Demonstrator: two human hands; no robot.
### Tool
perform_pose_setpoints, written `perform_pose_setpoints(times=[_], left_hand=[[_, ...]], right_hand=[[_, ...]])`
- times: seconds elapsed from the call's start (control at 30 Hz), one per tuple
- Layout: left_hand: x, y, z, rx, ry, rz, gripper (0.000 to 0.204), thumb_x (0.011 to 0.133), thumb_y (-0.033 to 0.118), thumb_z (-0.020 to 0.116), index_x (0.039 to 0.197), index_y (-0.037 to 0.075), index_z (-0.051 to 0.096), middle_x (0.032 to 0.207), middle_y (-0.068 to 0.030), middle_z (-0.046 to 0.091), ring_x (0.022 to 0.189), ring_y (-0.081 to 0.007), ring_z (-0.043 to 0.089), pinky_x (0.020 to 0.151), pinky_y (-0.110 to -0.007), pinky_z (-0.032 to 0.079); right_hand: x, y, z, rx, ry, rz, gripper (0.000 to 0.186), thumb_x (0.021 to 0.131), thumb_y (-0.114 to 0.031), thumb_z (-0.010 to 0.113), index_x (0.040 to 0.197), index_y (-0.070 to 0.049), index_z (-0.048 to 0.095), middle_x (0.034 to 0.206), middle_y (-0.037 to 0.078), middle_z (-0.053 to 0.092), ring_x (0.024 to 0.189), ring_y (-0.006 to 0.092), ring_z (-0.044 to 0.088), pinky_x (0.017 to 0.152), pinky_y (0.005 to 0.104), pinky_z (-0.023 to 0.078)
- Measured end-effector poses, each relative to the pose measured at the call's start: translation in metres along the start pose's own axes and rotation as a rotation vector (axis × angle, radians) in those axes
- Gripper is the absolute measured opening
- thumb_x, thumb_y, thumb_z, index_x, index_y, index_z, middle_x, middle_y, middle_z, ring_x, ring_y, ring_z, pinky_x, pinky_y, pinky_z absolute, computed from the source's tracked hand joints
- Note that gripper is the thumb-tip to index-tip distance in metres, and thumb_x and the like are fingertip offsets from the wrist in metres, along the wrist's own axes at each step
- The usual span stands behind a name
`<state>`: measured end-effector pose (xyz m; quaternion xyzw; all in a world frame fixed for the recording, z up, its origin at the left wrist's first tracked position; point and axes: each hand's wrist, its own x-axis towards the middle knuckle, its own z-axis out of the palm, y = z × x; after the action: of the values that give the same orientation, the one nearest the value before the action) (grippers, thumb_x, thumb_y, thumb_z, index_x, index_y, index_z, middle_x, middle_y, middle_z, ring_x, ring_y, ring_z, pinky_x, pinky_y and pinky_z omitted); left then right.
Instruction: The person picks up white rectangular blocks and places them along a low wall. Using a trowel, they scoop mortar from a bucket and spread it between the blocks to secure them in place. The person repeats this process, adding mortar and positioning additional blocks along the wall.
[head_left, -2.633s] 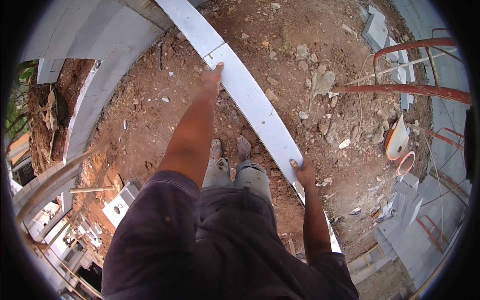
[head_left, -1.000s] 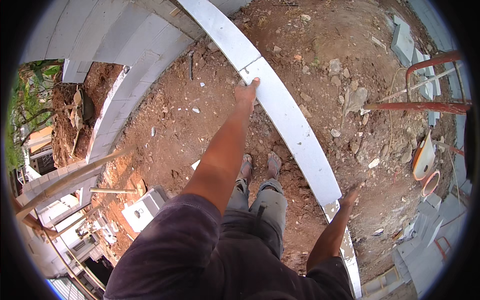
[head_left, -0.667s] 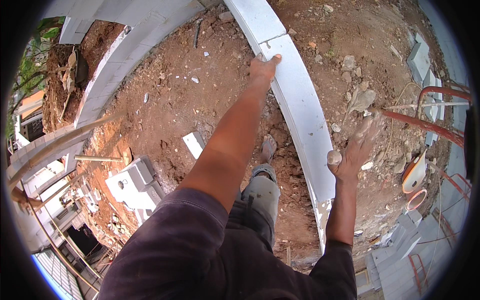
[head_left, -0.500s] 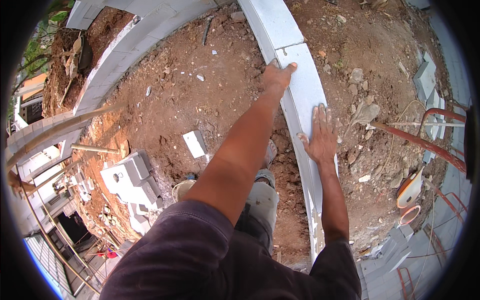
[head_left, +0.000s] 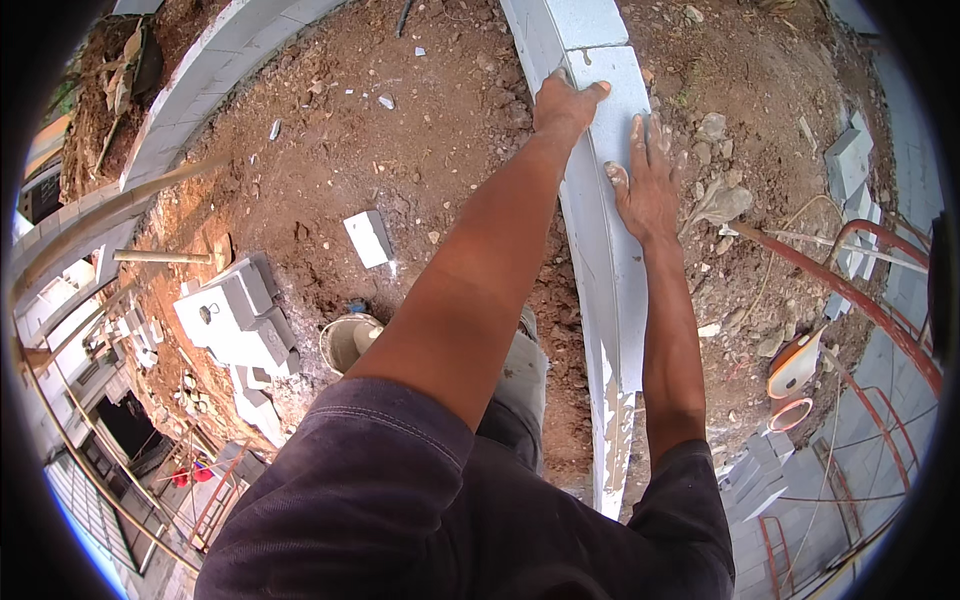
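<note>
A long white block point(head_left: 628, 300) lies in line with another point(head_left: 582, 18) along a narrow low wall, meeting it at a seam near the top of the view; below it the wall top point(head_left: 612, 450) is patchy with mortar. My left hand point(head_left: 568, 105) grips the block's left edge just below the seam, thumb on top and fingers over the side. My right hand point(head_left: 650, 180) lies open on the block a little lower, fingers stretched forward and apart, dusted white.
Rubble-strewn soil point(head_left: 430, 200) borders the wall. A curved block wall point(head_left: 190, 100), loose white blocks point(head_left: 215, 310), a bucket point(head_left: 350, 338) and a wooden-handled tool point(head_left: 160, 256) are on the left. Red metal frames point(head_left: 820, 280), a wheelbarrow point(head_left: 795, 365) and stacked blocks point(head_left: 845, 165) are on the right.
My right hand left the block, swung up and came down flat higher along it, nearer my left hand, which kept its grip. The view has turned and the bucket has appeared.
</note>
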<state>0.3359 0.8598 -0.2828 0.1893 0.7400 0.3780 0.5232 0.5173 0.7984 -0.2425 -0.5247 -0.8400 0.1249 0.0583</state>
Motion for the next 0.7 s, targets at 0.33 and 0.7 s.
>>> perform_pose_setpoints(times=[0.33, 0.7], left_hand=[[0.0, 0.003, 0.002, 0.095, 0.06, 0.013, 0.061, 0.083, 0.034, 0.082, 0.128, -0.001, 0.061, 0.119, -0.0201, 0.071, 0.112, -0.0319, 0.068, 0.1, -0.043, 0.052], [-0.005, 0.007, 0.001, 0.092, -0.102, -0.067, 0.053, 0.095, 0.032, 0.072, 0.135, 0.004, 0.052, 0.129, -0.0154, 0.062, 0.114, -0.0312, 0.064, 0.096, -0.052, 0.057]], right_hand=[[-0.138, 0.013, 0.019, -0.122, -0.043, 0.184, 0.083, 0.101, -0.068, 0.023, 0.16, -0.011, 0.029, 0.163, 0.019, 0.031, 0.151, 0.0454, 0.022, 0.121, 0.0629, 0.012], [-0.525, -0.07, 0.168, 1.443, 0.449, 1.804, 0.07, 0.103, -0.061, 0.04, 0.156, -0.015, 0.037, 0.157, 0.007, 0.043, 0.14, 0.0282, 0.045, 0.115, 0.0452, 0.034]])
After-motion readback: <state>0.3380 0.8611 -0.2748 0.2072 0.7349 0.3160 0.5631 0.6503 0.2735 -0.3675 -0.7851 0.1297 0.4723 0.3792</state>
